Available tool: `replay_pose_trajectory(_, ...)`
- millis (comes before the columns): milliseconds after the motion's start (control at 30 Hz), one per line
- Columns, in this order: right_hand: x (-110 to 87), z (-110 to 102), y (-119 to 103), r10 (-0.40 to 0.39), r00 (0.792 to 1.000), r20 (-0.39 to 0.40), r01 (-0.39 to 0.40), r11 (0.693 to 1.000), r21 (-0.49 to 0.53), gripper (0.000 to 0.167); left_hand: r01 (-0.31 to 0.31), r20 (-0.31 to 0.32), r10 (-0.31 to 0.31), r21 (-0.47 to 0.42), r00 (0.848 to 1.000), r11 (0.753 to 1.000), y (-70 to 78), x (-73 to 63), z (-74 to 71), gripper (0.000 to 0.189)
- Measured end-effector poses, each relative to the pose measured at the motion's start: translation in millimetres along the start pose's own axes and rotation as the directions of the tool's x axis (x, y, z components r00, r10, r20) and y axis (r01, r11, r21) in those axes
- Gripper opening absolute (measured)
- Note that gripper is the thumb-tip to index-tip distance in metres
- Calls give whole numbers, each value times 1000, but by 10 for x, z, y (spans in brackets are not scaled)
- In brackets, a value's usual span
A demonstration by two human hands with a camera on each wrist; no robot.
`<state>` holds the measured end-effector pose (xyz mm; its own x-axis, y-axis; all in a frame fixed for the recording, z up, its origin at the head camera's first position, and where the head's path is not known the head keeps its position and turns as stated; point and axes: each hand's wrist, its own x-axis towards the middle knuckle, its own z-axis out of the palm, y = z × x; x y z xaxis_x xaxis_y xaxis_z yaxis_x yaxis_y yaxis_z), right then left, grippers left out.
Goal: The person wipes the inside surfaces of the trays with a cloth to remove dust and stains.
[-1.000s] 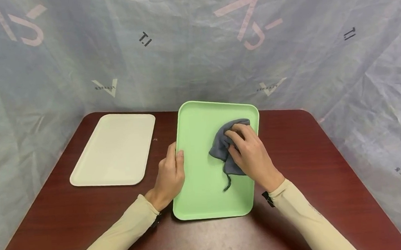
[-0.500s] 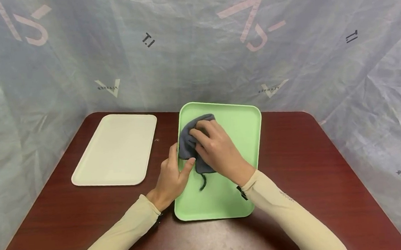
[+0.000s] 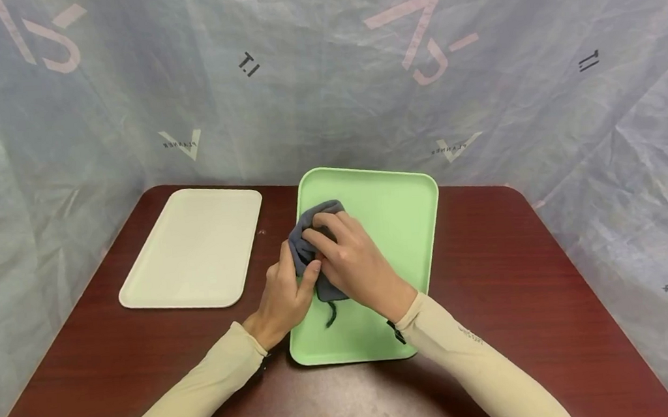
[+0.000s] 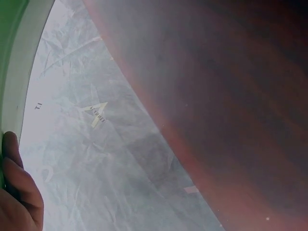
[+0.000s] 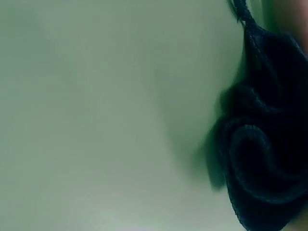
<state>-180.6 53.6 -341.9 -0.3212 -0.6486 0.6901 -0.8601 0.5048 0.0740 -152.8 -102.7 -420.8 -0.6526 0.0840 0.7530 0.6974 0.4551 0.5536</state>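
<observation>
A light green rectangular tray is held tilted up, its lower edge near the table. My left hand grips its left rim, thumb on the inner side and fingers behind, as the left wrist view also shows. My right hand holds a bunched dark grey-blue cloth against the tray's left side, right by the left thumb. From the cloth a dark cord hangs down over the tray. In the right wrist view the folded cloth lies along the green surface, most of the hand being out of sight.
On the left of the dark red-brown table lies a white rectangular tray. A grey printed sheet hangs behind the table and along both sides.
The right hand has carried the cloth from the tray's right half to its left rim, then slightly lower. The left thumb has lifted and spread; the tray stays nearly in place.
</observation>
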Motion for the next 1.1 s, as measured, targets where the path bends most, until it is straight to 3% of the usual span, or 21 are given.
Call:
replay_pose_trajectory(400,-105,-35,40,57,998,13,-57,998,0,23,13,2,-13,19,1000,1000,1,3,-5,43)
replay_pose_trajectory(833,-421,-222,314,154,988,-11,-153,986,72,25,39,-1,-39,37,999,999,-18,9,4,32)
replay_pose_trajectory(1100,-587,-338,459,203,979,-36,-201,978,56,26,42,-2,-42,33,999,999,1,26,0,33)
